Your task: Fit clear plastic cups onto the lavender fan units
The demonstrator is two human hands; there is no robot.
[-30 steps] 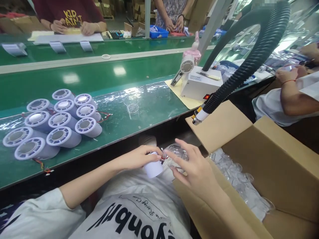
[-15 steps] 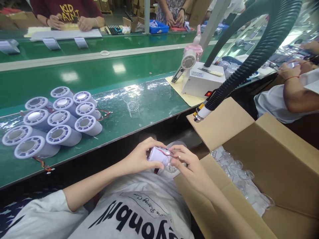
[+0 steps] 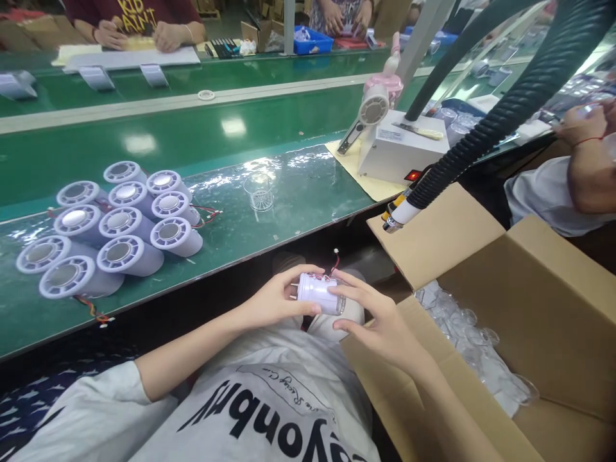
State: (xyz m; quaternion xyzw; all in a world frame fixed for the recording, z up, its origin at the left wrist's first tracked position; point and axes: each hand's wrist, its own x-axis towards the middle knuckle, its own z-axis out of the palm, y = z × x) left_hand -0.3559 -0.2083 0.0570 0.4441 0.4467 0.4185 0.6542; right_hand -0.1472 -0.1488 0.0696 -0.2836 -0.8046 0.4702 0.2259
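wires (image 3: 336, 262) have swung up from the cylinder (image 3: 315, 294) between the clasping left hand (image 3: 275, 299) and spread right hand (image 3: 385, 314).

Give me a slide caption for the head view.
Left hand holds a lilac cylinder, right hand at its end, beside a box of clear parts.

Green bench (image 3: 312, 186), lilac cylinders (image 3: 120, 221), clear cup (image 3: 261, 196)

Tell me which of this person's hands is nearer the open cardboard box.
Right. The right hand is at the left side of the box; the left hand is farther left, gripping the lilac cylinder.
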